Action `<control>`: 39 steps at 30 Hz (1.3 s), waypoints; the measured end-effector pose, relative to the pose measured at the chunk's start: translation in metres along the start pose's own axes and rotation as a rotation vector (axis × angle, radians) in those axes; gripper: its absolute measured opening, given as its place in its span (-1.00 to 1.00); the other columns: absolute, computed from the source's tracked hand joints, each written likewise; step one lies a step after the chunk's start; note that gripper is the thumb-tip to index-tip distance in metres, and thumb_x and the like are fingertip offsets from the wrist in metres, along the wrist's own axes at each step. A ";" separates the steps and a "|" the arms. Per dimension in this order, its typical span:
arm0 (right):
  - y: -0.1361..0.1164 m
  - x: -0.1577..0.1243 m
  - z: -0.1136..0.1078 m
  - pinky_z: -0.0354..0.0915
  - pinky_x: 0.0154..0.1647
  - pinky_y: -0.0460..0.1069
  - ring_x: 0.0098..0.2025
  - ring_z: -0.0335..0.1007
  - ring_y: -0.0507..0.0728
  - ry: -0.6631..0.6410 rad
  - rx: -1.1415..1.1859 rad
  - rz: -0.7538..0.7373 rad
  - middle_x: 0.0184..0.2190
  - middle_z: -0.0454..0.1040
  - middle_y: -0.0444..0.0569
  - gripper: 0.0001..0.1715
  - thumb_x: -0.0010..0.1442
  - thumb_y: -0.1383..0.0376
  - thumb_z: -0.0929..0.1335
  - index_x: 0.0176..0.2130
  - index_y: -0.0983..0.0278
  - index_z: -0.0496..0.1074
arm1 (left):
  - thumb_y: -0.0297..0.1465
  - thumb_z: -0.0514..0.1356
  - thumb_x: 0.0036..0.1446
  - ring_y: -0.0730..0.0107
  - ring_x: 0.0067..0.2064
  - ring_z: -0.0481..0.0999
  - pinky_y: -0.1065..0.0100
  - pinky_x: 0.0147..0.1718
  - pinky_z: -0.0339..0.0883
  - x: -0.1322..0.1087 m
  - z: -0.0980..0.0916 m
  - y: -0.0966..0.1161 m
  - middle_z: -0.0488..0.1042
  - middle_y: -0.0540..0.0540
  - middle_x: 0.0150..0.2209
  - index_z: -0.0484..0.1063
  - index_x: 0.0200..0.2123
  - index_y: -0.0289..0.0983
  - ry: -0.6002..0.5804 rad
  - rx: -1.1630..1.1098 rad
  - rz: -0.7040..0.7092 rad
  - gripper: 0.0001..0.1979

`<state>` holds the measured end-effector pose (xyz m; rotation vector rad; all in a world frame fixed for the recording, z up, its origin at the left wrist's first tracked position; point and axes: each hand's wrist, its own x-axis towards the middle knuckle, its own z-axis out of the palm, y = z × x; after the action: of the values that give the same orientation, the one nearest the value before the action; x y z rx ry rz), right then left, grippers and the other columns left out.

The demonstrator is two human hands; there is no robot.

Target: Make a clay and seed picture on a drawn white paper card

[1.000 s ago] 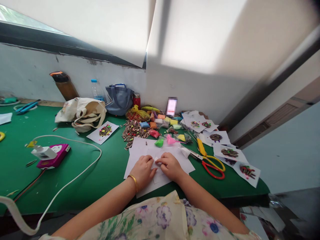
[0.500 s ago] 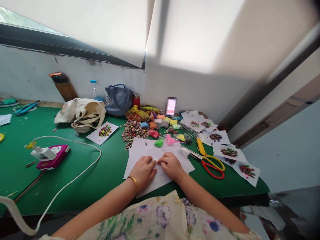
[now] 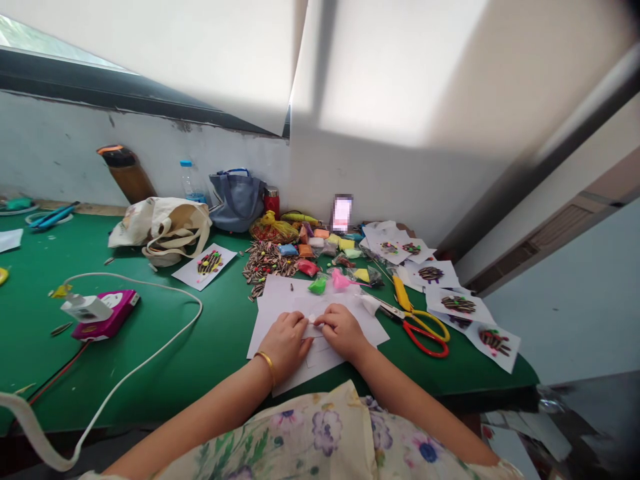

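White paper sheets lie layered on the green table in front of me. My left hand rests on the paper, palm down, with its thumb apart from the fingers. My right hand faces it with fingers curled together, their tips at a small white lump that looks like soft clay. The lump sits between both hands' fingertips, and its underside is hidden. Just beyond the hands are packets of green clay and pink clay. A single sunflower seed lies on the paper.
Scissors with red and yellow handles lie at the right, near seed-decorated paper cards. Behind the paper are a heap of sunflower seeds and several clay packets. A white cable curves across the left side.
My left fingertips have drawn back slightly to the left, so more of the white lump shows. The right hand has barely moved.
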<state>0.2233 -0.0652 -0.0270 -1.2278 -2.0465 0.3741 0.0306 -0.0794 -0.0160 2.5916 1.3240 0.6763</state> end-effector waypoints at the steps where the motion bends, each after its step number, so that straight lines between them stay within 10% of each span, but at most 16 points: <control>1: 0.000 0.000 0.000 0.25 -0.13 0.00 -0.23 0.30 0.10 0.000 -0.005 -0.008 -0.38 0.39 -0.08 -0.63 0.04 0.54 0.29 -0.29 0.19 0.58 | -0.38 0.20 0.11 0.11 -0.03 0.36 0.06 0.00 0.29 0.000 0.000 0.000 0.41 -0.20 -0.07 0.42 -0.08 -0.26 0.002 -0.002 -0.005 -0.73; 39: 0.001 -0.001 0.003 0.23 -0.16 0.01 -0.23 0.26 0.12 -0.039 -0.090 -0.077 -0.34 0.38 -0.04 -0.51 0.07 0.52 0.29 -0.07 0.17 0.55 | -0.37 0.16 0.15 0.12 -0.05 0.38 0.10 0.00 0.34 0.000 0.006 -0.005 0.44 -0.23 -0.09 0.46 -0.12 -0.33 0.028 0.019 0.003 -0.76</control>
<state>0.2220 -0.0653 -0.0300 -1.1988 -2.1573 0.2737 0.0295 -0.0761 -0.0228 2.6088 1.3409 0.7073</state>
